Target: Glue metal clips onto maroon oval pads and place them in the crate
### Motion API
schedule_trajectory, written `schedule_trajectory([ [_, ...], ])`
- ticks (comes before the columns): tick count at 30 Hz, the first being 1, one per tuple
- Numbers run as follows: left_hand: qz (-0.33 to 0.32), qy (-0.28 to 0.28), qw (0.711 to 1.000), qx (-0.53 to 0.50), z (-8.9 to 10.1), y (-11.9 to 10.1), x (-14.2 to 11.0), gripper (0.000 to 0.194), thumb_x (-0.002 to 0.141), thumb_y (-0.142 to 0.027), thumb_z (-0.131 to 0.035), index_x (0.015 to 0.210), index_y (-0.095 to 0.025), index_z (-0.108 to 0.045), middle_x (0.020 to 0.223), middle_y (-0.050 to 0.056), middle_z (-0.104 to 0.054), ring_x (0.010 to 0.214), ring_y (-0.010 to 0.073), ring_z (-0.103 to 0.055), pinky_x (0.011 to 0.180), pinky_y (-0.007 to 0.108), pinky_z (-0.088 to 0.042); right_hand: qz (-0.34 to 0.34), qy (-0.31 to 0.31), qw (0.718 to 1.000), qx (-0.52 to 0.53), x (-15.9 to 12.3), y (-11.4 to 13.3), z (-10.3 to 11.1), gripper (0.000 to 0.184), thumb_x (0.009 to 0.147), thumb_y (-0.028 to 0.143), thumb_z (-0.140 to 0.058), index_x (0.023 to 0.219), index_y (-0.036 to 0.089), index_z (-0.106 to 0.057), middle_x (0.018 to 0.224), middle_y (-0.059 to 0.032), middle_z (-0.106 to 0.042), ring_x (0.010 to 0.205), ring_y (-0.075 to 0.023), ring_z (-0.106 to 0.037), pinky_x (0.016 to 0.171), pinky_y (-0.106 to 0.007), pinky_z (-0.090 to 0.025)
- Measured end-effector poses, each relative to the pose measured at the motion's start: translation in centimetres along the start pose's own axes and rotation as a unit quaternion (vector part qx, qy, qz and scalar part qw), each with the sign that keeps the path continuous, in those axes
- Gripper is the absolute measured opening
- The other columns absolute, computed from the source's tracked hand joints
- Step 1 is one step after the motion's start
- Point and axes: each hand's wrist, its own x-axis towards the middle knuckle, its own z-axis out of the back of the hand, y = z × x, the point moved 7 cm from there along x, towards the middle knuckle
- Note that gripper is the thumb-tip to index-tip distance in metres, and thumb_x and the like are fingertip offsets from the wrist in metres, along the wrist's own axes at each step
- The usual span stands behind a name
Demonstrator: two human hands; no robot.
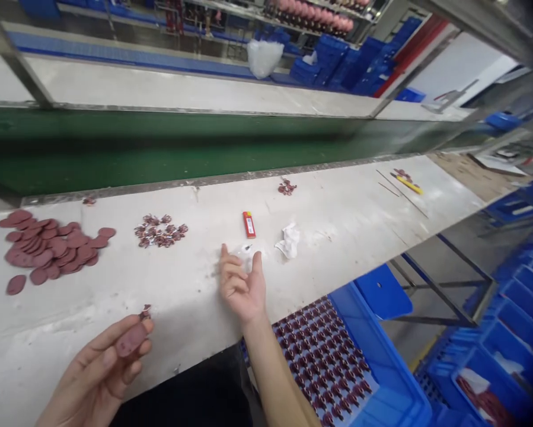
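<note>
My left hand (104, 362) pinches a maroon oval disc (131, 340) above the near edge of the table. A small brownish-red piece (146, 312) shows just beyond the fingertips; I cannot tell whether it is joined to the disc. Palm up, my right hand (243, 284) has thumb and index finger apart, with nothing seen between them. Just past its fingertips lies a small clear item with a dark tip (247, 248). Behind that are a red lighter (249, 225) and a crumpled white tissue (289, 241). A ring of small brownish-red pieces (160, 231) lies to the left.
A pile of maroon discs (55, 246) lies at the table's left. Toward the right are a yellow-handled tool (409, 183) and thin rods (402, 194). Below the table edge, a blue crate (395, 379) holds rows of maroon pieces. A green trough (168, 145) runs behind.
</note>
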Motion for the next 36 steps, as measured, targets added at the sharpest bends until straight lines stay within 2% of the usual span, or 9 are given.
schedule_trajectory([
  [3,0.025,0.030,0.999,-0.014,-1.6,0.5,-0.8,0.049,0.052,-0.036,-0.102,0.095,-0.021,-0.084,0.100,0.007,-0.084,0.077,0.0184,-0.078,0.062,0.016,-0.064,0.000,0.015,1.000,0.022,0.0,0.9,-1.9,0.042,0.094,0.056,-0.068,0.096,0.014,-0.070,0.058,0.0133,-0.035,0.040,-0.0013,-0.019,0.031,-0.006,-0.019],
  [5,0.045,0.058,0.997,-0.030,-2.4,0.9,-0.9,0.047,0.056,-0.036,-0.101,0.096,-0.019,-0.084,0.100,0.009,-0.084,0.078,0.0184,-0.077,0.062,0.017,-0.063,-0.004,0.020,1.000,0.013,-1.7,0.7,-3.4,0.041,0.093,0.054,-0.070,0.091,0.013,-0.070,0.055,0.0125,-0.042,0.036,0.0001,-0.024,0.030,-0.008,-0.024],
  [8,0.068,0.110,0.990,-0.054,-3.2,1.6,-0.5,0.040,0.066,-0.033,-0.097,0.101,-0.019,-0.084,0.103,0.009,-0.083,0.082,0.0183,-0.077,0.066,0.018,-0.063,0.011,0.022,0.999,-0.036,-5.6,-0.5,-5.7,0.045,0.087,0.059,-0.075,0.088,0.014,-0.072,0.052,0.0061,-0.057,0.032,-0.0017,-0.042,0.030,-0.010,-0.030],
  [11,0.069,0.183,0.978,-0.073,-3.9,2.1,-0.3,0.033,0.076,-0.032,-0.091,0.105,-0.018,-0.083,0.104,0.010,-0.083,0.084,0.0179,-0.076,0.069,0.020,-0.062,0.060,-0.015,0.988,-0.141,-8.9,-2.0,-7.3,0.042,0.082,0.059,-0.079,0.090,0.018,-0.074,0.052,0.0020,-0.064,0.035,-0.0093,-0.057,0.034,-0.014,-0.036],
  [14,0.047,0.261,0.961,-0.084,-4.8,2.1,-0.5,0.030,0.085,-0.032,-0.083,0.111,-0.019,-0.081,0.099,0.010,-0.082,0.086,0.0175,-0.075,0.074,0.020,-0.061,0.132,-0.060,0.967,-0.210,-10.5,-2.6,-8.1,0.036,0.081,0.058,-0.079,0.093,0.024,-0.073,0.052,0.0038,-0.063,0.041,-0.0135,-0.061,0.041,-0.021,-0.043],
  [16,0.034,0.286,0.953,-0.093,-5.2,1.9,-0.7,0.028,0.089,-0.030,-0.079,0.114,-0.020,-0.080,0.096,0.008,-0.082,0.088,0.0174,-0.076,0.079,0.021,-0.060,0.179,-0.066,0.953,-0.236,-10.8,-2.6,-8.5,0.031,0.084,0.057,-0.077,0.095,0.027,-0.073,0.056,0.0043,-0.064,0.044,-0.0158,-0.062,0.041,-0.026,-0.045],
  [21,0.022,0.291,0.950,-0.109,-5.5,1.4,-0.8,0.025,0.090,-0.030,-0.077,0.114,-0.021,-0.080,0.103,0.009,-0.082,0.095,0.0186,-0.077,0.089,0.025,-0.060,0.251,-0.072,0.920,-0.291,-11.1,-2.2,-9.1,0.019,0.093,0.048,-0.069,0.100,0.030,-0.073,0.065,0.0019,-0.067,0.048,-0.0201,-0.065,0.045,-0.035,-0.051],
  [26,0.018,0.303,0.947,-0.106,-5.5,1.5,-0.8,0.026,0.091,-0.032,-0.076,0.115,-0.022,-0.080,0.106,0.009,-0.082,0.096,0.0205,-0.076,0.094,0.032,-0.059,0.261,-0.080,0.917,-0.292,-11.2,-2.1,-8.7,0.022,0.092,0.050,-0.070,0.102,0.030,-0.070,0.064,0.0009,-0.067,0.049,-0.0235,-0.065,0.043,-0.035,-0.048],
  [36,0.023,0.306,0.946,-0.106,-5.5,1.5,-0.9,0.028,0.088,-0.035,-0.079,0.113,-0.023,-0.080,0.104,0.007,-0.081,0.094,0.0202,-0.076,0.093,0.033,-0.057,0.283,-0.084,0.892,-0.342,-11.4,-1.7,-7.7,0.023,0.092,0.050,-0.071,0.101,0.029,-0.075,0.065,0.0001,-0.060,0.048,-0.0231,-0.063,0.044,-0.040,-0.052],
])
